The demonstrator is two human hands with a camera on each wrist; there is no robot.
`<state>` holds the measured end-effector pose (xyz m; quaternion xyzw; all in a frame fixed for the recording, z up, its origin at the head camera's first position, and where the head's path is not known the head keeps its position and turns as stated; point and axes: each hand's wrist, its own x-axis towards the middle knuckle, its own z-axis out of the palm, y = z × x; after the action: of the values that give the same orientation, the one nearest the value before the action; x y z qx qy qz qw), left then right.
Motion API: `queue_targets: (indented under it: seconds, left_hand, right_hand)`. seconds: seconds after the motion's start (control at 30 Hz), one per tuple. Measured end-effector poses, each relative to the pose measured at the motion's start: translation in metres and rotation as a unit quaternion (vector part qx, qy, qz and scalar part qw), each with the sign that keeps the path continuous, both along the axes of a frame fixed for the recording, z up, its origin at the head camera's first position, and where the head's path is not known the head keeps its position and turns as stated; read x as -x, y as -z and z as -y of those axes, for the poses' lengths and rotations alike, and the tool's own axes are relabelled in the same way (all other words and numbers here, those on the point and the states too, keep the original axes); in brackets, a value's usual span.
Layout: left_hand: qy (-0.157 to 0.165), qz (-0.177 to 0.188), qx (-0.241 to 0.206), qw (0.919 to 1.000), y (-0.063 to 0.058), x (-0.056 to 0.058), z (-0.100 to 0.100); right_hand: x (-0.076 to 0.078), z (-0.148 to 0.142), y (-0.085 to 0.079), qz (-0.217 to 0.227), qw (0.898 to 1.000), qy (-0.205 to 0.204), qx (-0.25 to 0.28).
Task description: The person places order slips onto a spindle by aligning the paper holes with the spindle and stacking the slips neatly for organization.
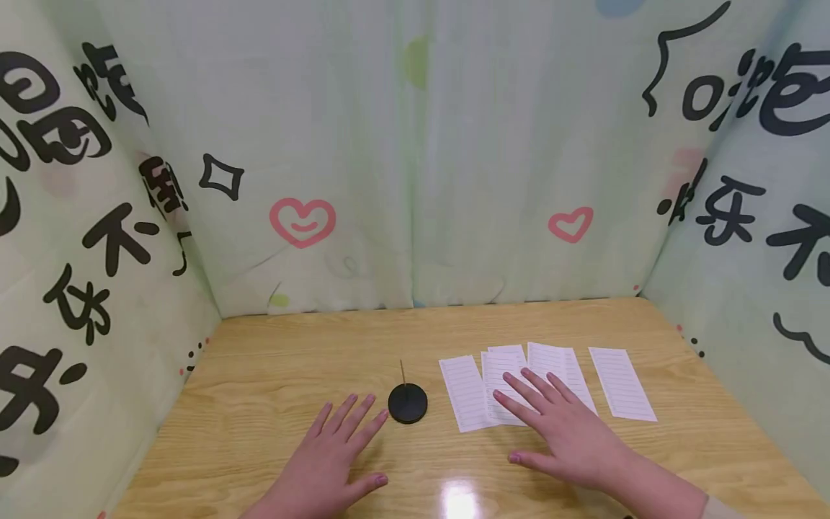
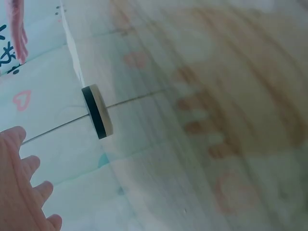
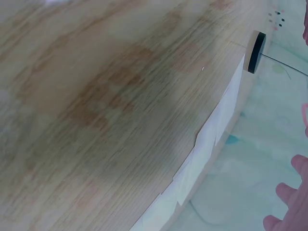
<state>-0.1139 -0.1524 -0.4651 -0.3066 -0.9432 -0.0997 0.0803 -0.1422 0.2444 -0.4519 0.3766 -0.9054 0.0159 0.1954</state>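
A round black base with a thin upright spike [image 1: 408,404] stands on the wooden table. Just left of it hovers my left hand [image 1: 331,459], fingers spread and holding nothing; its fingertips also show at the edge of the left wrist view. Several lined white paper slips [image 1: 468,395] lie to the right of the spike, some overlapping. Over the middle slips my right hand [image 1: 572,437] is spread, palm down, and partly hides them. In the right wrist view its fingers [image 3: 293,197] appear above the table, apart from the slips [image 3: 204,144].
One separate slip [image 1: 622,383] lies at the right of the group. The wooden table [image 1: 279,360] is enclosed at the back and sides by pale curtains [image 1: 363,144] with hearts and black lettering. A bright light reflection shows near the table's front.
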Motion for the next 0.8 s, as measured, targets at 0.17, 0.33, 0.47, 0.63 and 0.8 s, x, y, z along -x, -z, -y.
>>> queue_targets:
  seconds: [0.17,0.33,0.47,0.63,0.8]
  left_hand:
    - [-0.007,0.005,0.003,1.0000,0.002,0.001,0.001]
    - [-0.010,0.006,0.006,0.9999,0.002,0.002,0.002]
    - [-0.016,0.013,0.009,0.9997,0.000,0.004,0.002]
    - [-0.031,0.031,0.001,0.9990,-0.004,0.005,-0.001]
    - [-0.042,0.053,-0.024,0.9975,-0.009,0.007,-0.006]
  right_hand:
    - [0.001,0.000,0.002,-0.001,1.000,0.002,-0.002]
    - [0.002,-0.001,0.003,-0.003,1.000,0.004,-0.003]
    - [0.003,-0.002,0.002,0.001,1.000,0.002,-0.002]
    - [0.005,-0.003,0.001,0.035,0.999,0.015,0.016]
    - [0.006,-0.004,0.000,0.088,0.994,0.043,0.045]
